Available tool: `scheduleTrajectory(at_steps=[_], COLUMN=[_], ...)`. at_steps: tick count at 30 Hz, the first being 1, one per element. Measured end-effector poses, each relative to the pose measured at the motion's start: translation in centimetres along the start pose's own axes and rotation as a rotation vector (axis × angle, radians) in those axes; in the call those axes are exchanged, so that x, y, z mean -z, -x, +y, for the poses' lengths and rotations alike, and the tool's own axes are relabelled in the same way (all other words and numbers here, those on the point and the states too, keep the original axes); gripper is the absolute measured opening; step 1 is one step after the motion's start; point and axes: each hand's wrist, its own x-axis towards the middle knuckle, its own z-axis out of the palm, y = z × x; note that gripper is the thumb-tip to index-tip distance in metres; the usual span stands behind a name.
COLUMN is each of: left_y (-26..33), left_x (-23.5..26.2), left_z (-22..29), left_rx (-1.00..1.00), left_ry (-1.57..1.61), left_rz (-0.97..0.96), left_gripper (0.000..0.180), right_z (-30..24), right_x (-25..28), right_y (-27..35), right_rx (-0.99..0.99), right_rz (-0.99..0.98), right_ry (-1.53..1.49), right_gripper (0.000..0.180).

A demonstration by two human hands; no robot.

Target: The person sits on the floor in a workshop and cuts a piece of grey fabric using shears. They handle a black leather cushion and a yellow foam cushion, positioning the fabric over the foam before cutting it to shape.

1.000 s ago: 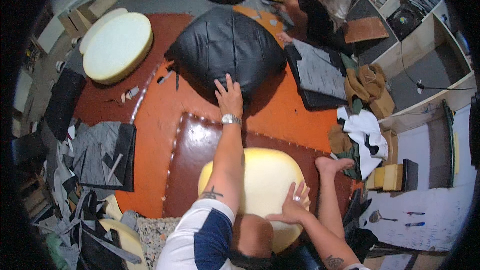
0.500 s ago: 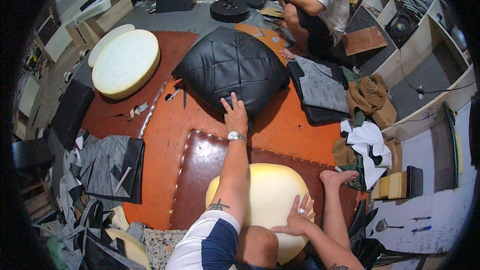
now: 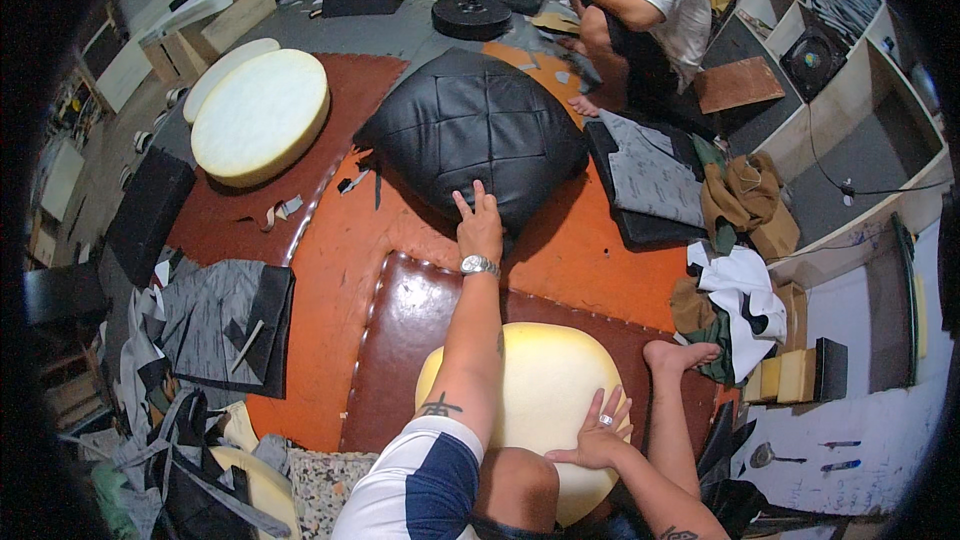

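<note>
A puffy black leather cushion [image 3: 470,125] with stitched squares lies in front of me on the orange floor covering. My left hand [image 3: 481,228], with a watch on the wrist, reaches out to its near edge, and the stretched fingertips rest against the black cover. Between my legs is a rounded block of pale yellow foam [image 3: 550,370]. On the foam's right side my right hand [image 3: 598,435] lies flat with spread fingers, a ring on one of them. My left forearm and knee hide part of the foam.
Two round foam pads [image 3: 262,115] lie at the far left. Folded grey fabric [image 3: 225,325] is on the left, and a grey-black stack [image 3: 650,180] on the right, near brown cloth [image 3: 740,190]. A person [image 3: 650,15] squats at the back beside wooden shelving [image 3: 860,110].
The whole view has shifted slightly, so things sit a little farther right in the picture. Both hands keep their places on the cushion and the foam.
</note>
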Motion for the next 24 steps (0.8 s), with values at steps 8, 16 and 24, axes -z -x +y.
scheduleTrajectory(at_steps=[8, 16, 24], left_y=[0.2, 0.4, 0.0], left_x=[0.4, 1.9, 1.4], left_z=[-0.4, -1.7, -2.7], left_rx=[-0.034, 0.016, 0.024], left_ry=[0.040, 0.304, 0.223], left_rz=[-0.032, 0.048, 0.139], left_gripper=[0.028, 0.078, 0.115], right_z=[0.0, 0.1, 0.2], right_x=[0.1, -0.1, 0.1], right_y=[0.0, -0.1, -0.2], right_rx=[0.007, 0.026, 0.034], right_rz=[0.000, 0.019, 0.002], right_ry=[-0.002, -0.003, 0.000], right_gripper=[0.168, 0.167, 0.167])
